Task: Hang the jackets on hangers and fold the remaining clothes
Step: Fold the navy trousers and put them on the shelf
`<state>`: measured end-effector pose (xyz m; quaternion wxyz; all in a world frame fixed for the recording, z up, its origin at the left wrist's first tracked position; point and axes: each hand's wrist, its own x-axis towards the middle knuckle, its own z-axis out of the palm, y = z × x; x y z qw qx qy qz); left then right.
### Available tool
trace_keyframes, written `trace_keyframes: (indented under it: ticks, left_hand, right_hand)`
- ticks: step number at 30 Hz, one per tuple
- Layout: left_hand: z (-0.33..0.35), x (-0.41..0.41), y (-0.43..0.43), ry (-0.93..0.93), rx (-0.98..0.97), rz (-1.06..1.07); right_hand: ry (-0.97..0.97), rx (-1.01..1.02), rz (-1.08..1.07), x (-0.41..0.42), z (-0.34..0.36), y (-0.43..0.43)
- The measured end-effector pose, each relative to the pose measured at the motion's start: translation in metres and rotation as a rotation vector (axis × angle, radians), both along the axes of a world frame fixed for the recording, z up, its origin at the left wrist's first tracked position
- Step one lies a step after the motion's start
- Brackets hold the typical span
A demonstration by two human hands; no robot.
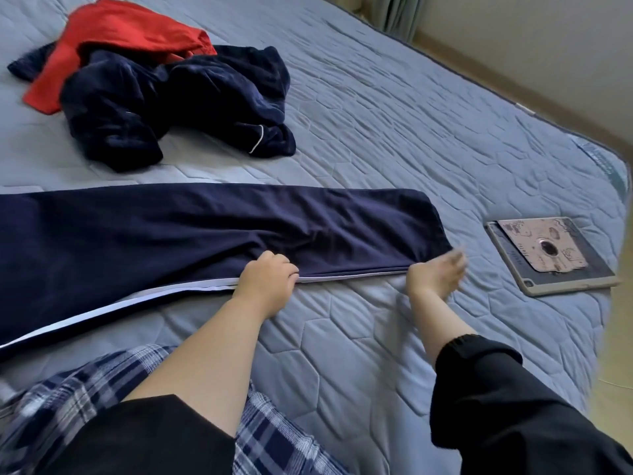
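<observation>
On bed (pixel 376 114): left hand (pixel 265 279) pinches navy trousers (pixel 171 228) edge; right hand (pixel 435 274) slack at hem.

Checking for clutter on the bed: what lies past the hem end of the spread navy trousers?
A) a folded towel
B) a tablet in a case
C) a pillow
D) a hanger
B: a tablet in its case lies flat on the bed cover, apart from the navy trousers.
</observation>
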<state>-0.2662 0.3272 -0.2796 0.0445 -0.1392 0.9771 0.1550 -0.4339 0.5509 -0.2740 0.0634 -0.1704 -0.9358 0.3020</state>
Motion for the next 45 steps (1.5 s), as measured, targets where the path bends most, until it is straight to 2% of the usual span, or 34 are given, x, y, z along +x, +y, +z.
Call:
trace_keyframes:
  ticks: [1, 4, 6, 9, 12, 13, 15, 17, 19, 20, 22, 24, 25, 27, 30, 33, 34, 35, 38, 41, 43, 45]
  left_hand:
    - [0.001, 0.0, -0.001, -0.004, -0.019, 0.023]
    - [0.004, 0.001, -0.002, -0.037, -0.056, 0.042]
    - [0.006, 0.001, -0.002, -0.043, -0.054, 0.041]
    - [0.009, 0.001, -0.002, -0.027, -0.036, 0.013]
    - [0.012, 0.0, -0.004, 0.028, 0.007, 0.013]
    - [0.013, 0.0, -0.004, 0.016, 0.015, 0.012]
    - [0.012, 0.001, -0.002, -0.069, 0.012, -0.015]
    - [0.01, 0.001, 0.0, -0.126, 0.034, -0.009]
    - [0.009, 0.0, 0.001, -0.087, 0.059, 0.045]
    - [0.008, 0.0, 0.0, -0.041, 0.038, 0.071]
    - [0.005, 0.0, -0.003, 0.009, -0.041, 0.094]
    - [0.0, 0.002, -0.005, -0.089, -0.086, 0.062]
    - [-0.002, 0.002, -0.004, -0.151, -0.093, 0.044]
    - [-0.004, 0.002, -0.002, -0.218, -0.101, 0.02]
    - [-0.006, 0.003, 0.004, -0.245, -0.093, -0.017]
    - [-0.007, 0.003, 0.005, -0.282, -0.077, -0.04]
    - [-0.007, 0.003, 0.005, -0.29, -0.075, -0.04]
    - [-0.008, 0.002, 0.005, -0.292, -0.073, -0.038]
    - [-0.009, 0.002, 0.005, -0.284, -0.067, -0.034]
    - [-0.01, 0.003, 0.005, -0.279, -0.054, -0.03]
    - [-0.011, 0.002, 0.005, -0.27, -0.053, -0.029]
    - [-0.012, 0.002, 0.005, -0.263, -0.054, -0.029]
  right_hand:
    - [0.092, 0.137, 0.201, 0.004, -0.004, 0.002]
    - [0.35, 0.368, 0.812, 0.019, -0.017, -0.001]
    - [0.318, 0.441, 1.004, 0.027, -0.024, -0.003]
    - [0.263, 0.47, 0.988, 0.027, -0.017, -0.007]
    - [0.387, 0.517, 0.933, 0.022, -0.009, -0.008]
    - [0.372, 0.569, 0.93, 0.021, -0.008, -0.008]
    - [0.193, 0.742, 0.978, 0.022, -0.011, -0.01]
    - [0.009, 0.77, 0.987, 0.017, -0.018, -0.012]
    - [-0.057, 0.631, 0.929, 0.013, -0.015, -0.017]
    - [-0.007, 0.576, 0.903, 0.01, -0.013, -0.018]
    - [0.112, 0.601, 0.859, 0.001, -0.011, -0.014]
    - [0.047, 0.667, 0.743, -0.014, -0.011, -0.002]
    - [-0.03, 0.637, 0.648, -0.024, -0.011, 0.006]
    - [-0.154, 0.469, 0.432, -0.044, -0.01, 0.021]
    - [-0.252, 0.076, 0.175, -0.071, -0.004, 0.028]
    - [-0.349, -0.369, 0.013, -0.08, 0.012, 0.021]
    - [-0.349, -0.4, 0.019, -0.078, 0.018, 0.014]
    - [-0.296, -0.316, 0.091, -0.074, 0.022, 0.006]
    - [0.1, 0.263, 0.614, -0.047, 0.025, -0.02]
    - [0.324, 0.563, 1.077, -0.006, 0.015, -0.038]
    - [0.324, 0.648, 1.153, 0.011, 0.008, -0.039]
    - [0.251, 0.651, 1.143, 0.014, 0.007, -0.038]
